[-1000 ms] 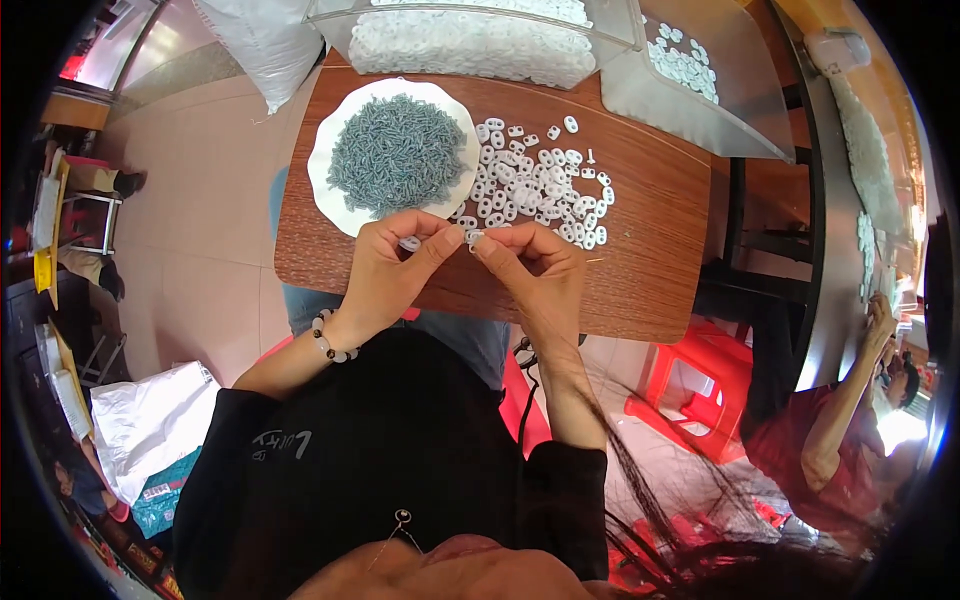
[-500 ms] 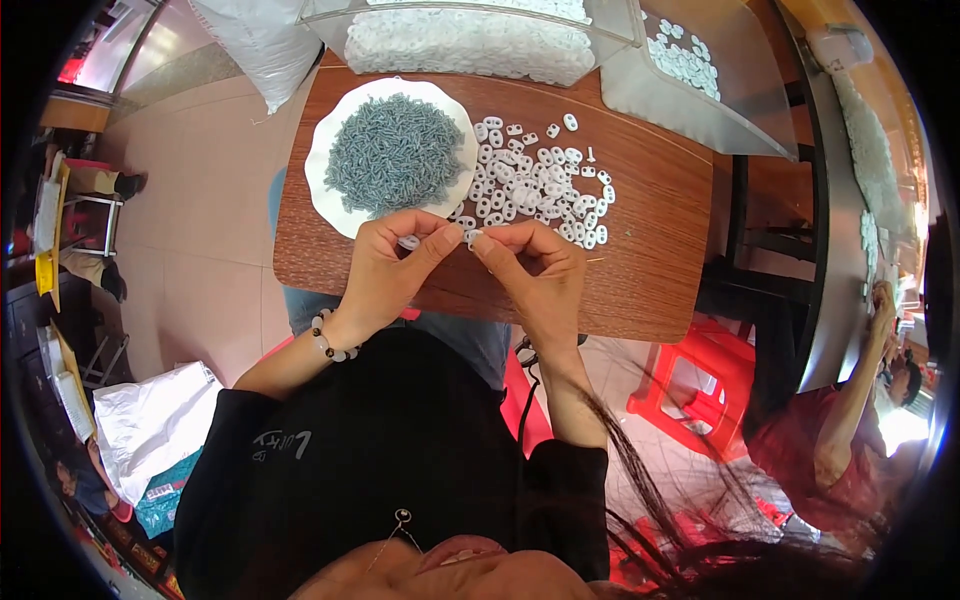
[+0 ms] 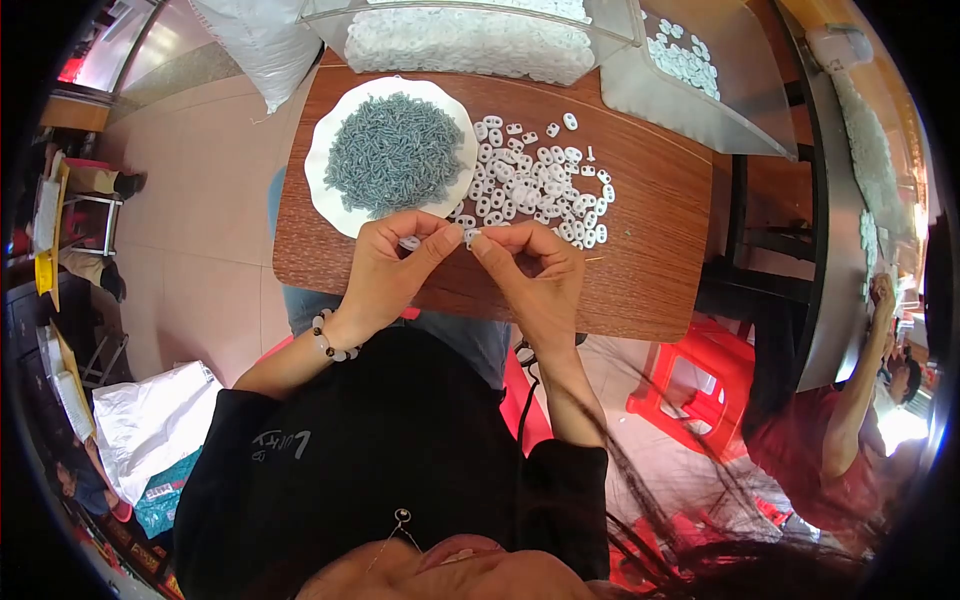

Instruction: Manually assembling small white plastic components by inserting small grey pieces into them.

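Both my hands meet over the near part of the brown tabletop [image 3: 640, 270]. My left hand [image 3: 400, 262] is closed, thumb and forefinger pinching a small white plastic piece [image 3: 471, 237] from its left side. From the other side, the fingertips of my right hand [image 3: 535, 275] pinch the same piece. Another white piece [image 3: 409, 243] shows inside the curl of my left fingers. Just beyond lies a spread of white oval pieces with two holes [image 3: 530, 180]. A scalloped white plate [image 3: 322, 190] heaped with grey-blue screws [image 3: 395, 150] stands beyond my left hand.
A clear bin [image 3: 470, 50] of white pieces stands at the table's far edge, beside a tilted tray [image 3: 690, 110] holding more. A white sack [image 3: 265, 50] is at far left. To the right are a red stool [image 3: 690, 390] and a person's arm [image 3: 850, 400] at another bench.
My hands stay almost in place, with only a slight shift of the right fingers around the white piece. At the right, the other person's arm has moved a little.
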Motion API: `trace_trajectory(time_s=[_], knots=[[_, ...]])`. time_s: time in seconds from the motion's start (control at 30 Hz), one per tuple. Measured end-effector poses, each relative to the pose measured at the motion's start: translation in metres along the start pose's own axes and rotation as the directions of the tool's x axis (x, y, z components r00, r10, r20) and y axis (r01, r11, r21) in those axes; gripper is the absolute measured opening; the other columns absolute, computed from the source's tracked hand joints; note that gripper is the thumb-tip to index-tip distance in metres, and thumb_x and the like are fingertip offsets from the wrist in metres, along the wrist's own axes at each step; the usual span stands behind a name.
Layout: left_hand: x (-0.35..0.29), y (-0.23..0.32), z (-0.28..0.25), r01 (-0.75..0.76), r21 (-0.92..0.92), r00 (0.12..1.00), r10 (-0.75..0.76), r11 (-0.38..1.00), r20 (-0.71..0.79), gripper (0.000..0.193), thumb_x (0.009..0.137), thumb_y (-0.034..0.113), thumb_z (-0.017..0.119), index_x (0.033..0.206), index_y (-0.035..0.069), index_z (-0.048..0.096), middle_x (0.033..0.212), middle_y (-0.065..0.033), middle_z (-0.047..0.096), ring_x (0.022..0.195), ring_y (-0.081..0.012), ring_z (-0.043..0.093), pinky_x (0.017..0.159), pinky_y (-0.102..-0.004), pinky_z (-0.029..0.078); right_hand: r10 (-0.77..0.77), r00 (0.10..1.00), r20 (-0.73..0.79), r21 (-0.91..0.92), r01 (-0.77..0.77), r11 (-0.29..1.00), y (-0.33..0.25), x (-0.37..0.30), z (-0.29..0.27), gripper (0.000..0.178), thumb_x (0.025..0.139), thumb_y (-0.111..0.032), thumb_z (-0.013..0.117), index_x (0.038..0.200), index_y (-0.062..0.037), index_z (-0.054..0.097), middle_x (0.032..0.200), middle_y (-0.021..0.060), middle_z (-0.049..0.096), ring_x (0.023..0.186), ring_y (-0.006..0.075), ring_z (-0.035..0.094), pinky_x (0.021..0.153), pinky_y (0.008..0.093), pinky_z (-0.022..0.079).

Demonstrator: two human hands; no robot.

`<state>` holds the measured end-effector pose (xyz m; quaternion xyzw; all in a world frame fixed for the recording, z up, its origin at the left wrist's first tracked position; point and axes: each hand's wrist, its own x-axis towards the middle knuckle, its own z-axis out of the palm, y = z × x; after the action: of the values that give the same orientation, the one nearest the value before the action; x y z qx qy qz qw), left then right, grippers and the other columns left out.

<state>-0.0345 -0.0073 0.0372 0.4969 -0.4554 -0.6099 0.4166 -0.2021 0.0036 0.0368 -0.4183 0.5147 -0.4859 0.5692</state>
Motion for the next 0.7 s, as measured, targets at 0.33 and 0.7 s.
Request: trace_trajectory(time_s=[0.33,0.7], knots=[[0.0,0.0027,0.0012,0.103,-0.089,0.995,-0.104,0.991,-0.006,0.019,0.091,0.017,0.064,0.091,-0.001,0.068,0.081,0.0002,0.066,0.073,-0.0021,0.055,0.065,-0.0183,0.045,-0.046,0.999,-0.007,-0.012,0.046,0.999,-0.0031,0.0,0.0002,0.007,0.084,-0.002,0.069,0.089,0.001,0.067,0.08,0.001,0.065,0.073,0.0038,0.057,0.067,0.0173,0.045],[0.0005,-0.0007,-0.0001,0.144,-0.218,0.989,-0.146,0.965,0.01,0.019,0.091,0.017,0.064,0.091,-0.002,0.067,0.082,-0.0003,0.066,0.073,-0.0026,0.055,0.065,-0.0183,0.046,-0.066,0.997,-0.025,-0.003,0.066,0.998,-0.0025,-0.0004,-0.0002,0.006,0.084,-0.002,0.069,0.089,0.0006,0.067,0.079,0.0005,0.064,0.072,0.0037,0.056,0.066,0.0171,0.044]])
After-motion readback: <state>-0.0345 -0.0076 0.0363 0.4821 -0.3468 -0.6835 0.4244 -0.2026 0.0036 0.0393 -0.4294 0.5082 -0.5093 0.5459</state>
